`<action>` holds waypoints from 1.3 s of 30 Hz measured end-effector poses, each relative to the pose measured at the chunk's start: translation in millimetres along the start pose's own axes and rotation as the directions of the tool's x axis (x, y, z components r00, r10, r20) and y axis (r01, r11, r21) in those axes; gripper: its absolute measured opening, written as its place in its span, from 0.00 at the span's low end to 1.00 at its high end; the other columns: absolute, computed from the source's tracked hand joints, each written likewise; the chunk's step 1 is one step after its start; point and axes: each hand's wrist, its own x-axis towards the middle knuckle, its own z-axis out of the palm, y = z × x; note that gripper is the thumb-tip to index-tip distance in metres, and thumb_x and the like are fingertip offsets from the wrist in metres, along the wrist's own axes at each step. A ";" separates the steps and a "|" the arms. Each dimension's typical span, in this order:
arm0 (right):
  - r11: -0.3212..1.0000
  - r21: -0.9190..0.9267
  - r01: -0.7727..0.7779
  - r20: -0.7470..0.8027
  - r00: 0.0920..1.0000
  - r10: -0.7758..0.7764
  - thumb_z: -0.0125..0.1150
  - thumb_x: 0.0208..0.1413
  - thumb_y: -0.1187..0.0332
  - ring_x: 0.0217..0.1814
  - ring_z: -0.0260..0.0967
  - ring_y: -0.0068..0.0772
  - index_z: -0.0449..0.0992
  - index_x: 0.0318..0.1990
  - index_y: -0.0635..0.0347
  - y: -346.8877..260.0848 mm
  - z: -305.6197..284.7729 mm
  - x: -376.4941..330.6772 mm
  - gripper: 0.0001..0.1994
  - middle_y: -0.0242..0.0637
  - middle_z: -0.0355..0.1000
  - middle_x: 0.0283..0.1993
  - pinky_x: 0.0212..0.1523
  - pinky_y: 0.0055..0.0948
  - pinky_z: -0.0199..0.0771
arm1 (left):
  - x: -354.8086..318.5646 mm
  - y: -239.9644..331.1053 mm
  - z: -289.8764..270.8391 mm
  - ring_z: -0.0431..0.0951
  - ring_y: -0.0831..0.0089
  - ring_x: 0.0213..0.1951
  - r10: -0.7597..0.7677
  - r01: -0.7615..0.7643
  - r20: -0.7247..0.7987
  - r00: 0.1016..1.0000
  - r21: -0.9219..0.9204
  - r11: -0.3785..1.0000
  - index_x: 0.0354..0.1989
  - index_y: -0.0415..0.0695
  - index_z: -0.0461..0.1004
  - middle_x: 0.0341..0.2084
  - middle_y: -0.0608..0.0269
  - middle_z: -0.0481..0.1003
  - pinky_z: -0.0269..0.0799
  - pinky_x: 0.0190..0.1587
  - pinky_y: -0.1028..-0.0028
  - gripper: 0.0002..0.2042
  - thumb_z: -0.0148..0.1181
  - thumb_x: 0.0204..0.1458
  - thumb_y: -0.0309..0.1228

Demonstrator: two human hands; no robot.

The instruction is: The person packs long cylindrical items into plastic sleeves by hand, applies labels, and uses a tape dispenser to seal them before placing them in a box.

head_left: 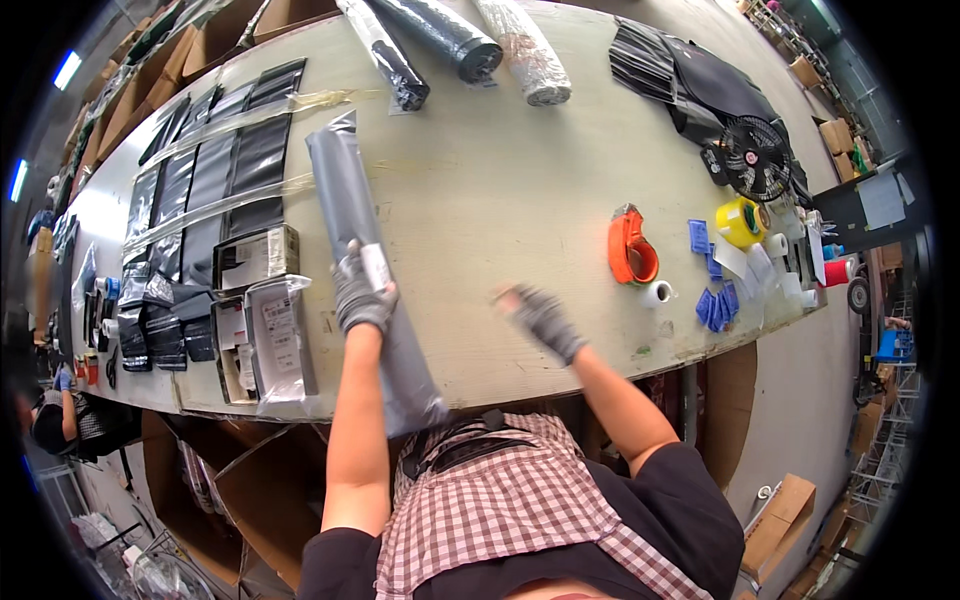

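The long gray plastic package (pixel 345 190) lies on the counter (pixel 480 210), left of the middle, its near end at the edge. The left hand's (pixel 362 292) grip is half curled over it; I can't tell if it squeezes. The right hand (pixel 543 322) is blurry, so I can't tell its grip. Pressing softly should keep the package steady. An orange tape dispenser (pixel 621 252) sits farther right.

Left hand (pixel 362 297) outstretched; right hand (pixel 543 320) blurred, angled inward.
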 end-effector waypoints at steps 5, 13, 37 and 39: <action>0.180 -0.789 -0.588 -0.427 0.735 0.527 0.52 0.48 0.37 0.42 0.72 0.43 0.76 0.39 0.61 47.0 -150.1 8.4 0.31 0.46 0.74 0.38 0.46 0.38 0.69 | -93.3 -11.6 -20.0 0.52 0.44 0.64 -0.099 0.097 0.141 0.985 0.016 0.995 0.69 0.53 0.36 0.65 0.39 0.46 0.50 0.66 0.64 0.55 0.68 0.33 0.41; 0.972 -0.105 0.210 0.078 0.976 -0.202 0.63 0.44 0.55 0.33 0.72 0.49 0.75 0.34 0.58 -41.6 -64.8 -16.9 0.16 0.45 0.73 0.25 0.41 0.39 0.73 | -161.9 47.5 -80.8 0.60 0.57 0.61 0.009 -0.080 -0.102 0.995 -0.724 0.685 0.66 0.38 0.47 0.61 0.47 0.57 0.53 0.63 0.64 0.49 0.52 0.46 0.65; 0.967 -0.144 -0.211 0.722 0.645 0.249 0.60 0.43 0.37 0.25 0.73 0.45 0.78 0.28 0.66 -67.0 71.4 -157.8 0.32 0.51 0.71 0.21 0.30 0.35 0.72 | -327.9 -128.4 52.9 0.75 0.67 0.42 -0.354 0.676 0.577 0.737 -0.635 0.374 0.60 0.46 0.59 0.41 0.53 0.76 0.71 0.46 0.68 0.29 0.62 0.49 0.31; 0.970 -0.232 -0.073 0.676 0.705 0.215 0.57 0.44 0.36 0.23 0.71 0.48 0.77 0.24 0.65 -83.5 61.6 -167.1 0.33 0.52 0.70 0.19 0.28 0.38 0.71 | -315.5 -99.1 -15.5 0.72 0.66 0.46 -0.435 0.505 0.341 0.834 -0.150 0.850 0.70 0.54 0.38 0.45 0.51 0.72 0.69 0.49 0.70 0.39 0.58 0.54 0.33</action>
